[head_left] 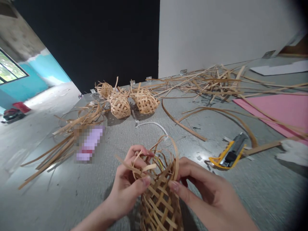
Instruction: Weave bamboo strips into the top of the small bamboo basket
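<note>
A partly woven basket [160,205] of tan strips stands at the bottom middle, its upper strips loose and curling. My left hand [131,179] pinches the left side of its rim, thumb in front and fingers behind among the strip ends. On the opposite side, my right hand [204,189] grips the rim near a strip that arches over the top, with the thumb pressed on the weave. Inside the opening a bit of yellow shows, too small to name. The basket's base is cut off by the frame edge.
A yellow box cutter [228,152] lies to the right. Several woven baskets [145,101] sit at the back. Loose strips [216,81] are heaped behind, and another bundle [64,141] lies left beside a blurred purple item [91,142]. Pink sheet [281,110] lies far right.
</note>
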### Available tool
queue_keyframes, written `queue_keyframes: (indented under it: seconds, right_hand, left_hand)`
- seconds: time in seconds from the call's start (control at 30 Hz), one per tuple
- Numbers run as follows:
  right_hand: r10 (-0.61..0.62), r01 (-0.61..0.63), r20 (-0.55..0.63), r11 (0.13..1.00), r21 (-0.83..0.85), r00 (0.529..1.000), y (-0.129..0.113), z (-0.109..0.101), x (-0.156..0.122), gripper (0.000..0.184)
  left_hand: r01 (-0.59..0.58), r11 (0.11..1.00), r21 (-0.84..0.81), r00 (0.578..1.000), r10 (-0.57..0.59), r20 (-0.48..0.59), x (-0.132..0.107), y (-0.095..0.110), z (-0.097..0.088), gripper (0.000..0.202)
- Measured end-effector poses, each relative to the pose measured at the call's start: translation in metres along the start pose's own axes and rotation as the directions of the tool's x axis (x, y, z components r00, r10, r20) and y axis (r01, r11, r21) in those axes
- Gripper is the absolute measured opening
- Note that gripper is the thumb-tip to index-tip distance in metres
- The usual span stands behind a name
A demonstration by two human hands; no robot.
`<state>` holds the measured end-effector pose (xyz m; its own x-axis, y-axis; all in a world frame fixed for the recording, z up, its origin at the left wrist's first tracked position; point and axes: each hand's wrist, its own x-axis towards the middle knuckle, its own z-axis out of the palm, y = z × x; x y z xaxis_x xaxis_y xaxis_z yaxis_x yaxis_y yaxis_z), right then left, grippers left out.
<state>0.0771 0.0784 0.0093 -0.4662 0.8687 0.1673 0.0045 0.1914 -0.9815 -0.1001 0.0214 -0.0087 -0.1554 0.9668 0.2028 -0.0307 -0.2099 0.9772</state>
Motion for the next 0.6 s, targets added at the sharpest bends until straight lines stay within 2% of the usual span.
queue_keyframes:
  seconds: [0.07,0.13,0.2,0.3,0.37,0.43,0.5,0.57,0.6]
  right_hand:
    - [0.014,-0.014,-0.008,1.000,0.008,1.000,0.003,0.000,0.000,0.017]
    - [0.032,-0.032,-0.009,0.999,0.005,0.999,0.006,0.000,0.001,0.016]
    - [0.055,-0.055,-0.002,0.998,-0.008,0.998,0.008,0.001,0.001,0.015]
    - [0.083,-0.083,-0.036,0.996,-0.013,0.996,0.010,0.002,0.001,0.015]
    - [0.087,-0.088,-0.064,0.996,-0.014,0.994,0.011,0.002,0.002,0.016]
    - [0.095,-0.096,-0.064,0.995,-0.013,0.993,0.011,0.001,0.004,0.016]
    - [0.121,-0.121,-0.055,0.993,-0.009,0.991,0.011,-0.001,0.006,0.015]
    - [0.146,-0.146,-0.053,0.989,-0.003,0.988,0.012,-0.003,0.007,0.016]
    - [0.150,-0.150,-0.055,0.989,0.001,0.987,0.012,-0.004,0.008,0.016]
  left_hand:
    - [-0.006,0.993,0.121,0.997,0.014,-0.071,0.000,0.001,0.002,0.015]
    - [-0.043,0.953,0.298,0.982,0.096,-0.165,-0.001,0.003,0.004,0.006]
    - [-0.047,0.907,0.419,0.959,0.159,-0.237,-0.002,0.004,0.006,0.020]
    - [0.008,0.907,0.420,0.951,0.123,-0.284,-0.004,0.001,0.010,0.032]
    - [-0.038,0.902,0.430,0.942,0.176,-0.286,-0.007,-0.001,0.013,0.033]
    - [-0.184,0.844,0.505,0.914,0.335,-0.228,-0.009,-0.003,0.016,0.037]
    - [-0.320,0.702,0.636,0.880,0.469,-0.075,-0.012,-0.003,0.019,0.039]
    - [-0.372,0.554,0.745,0.873,0.481,0.078,-0.013,-0.001,0.020,0.037]
    - [-0.372,0.511,0.775,0.879,0.462,0.118,-0.013,0.000,0.021,0.035]
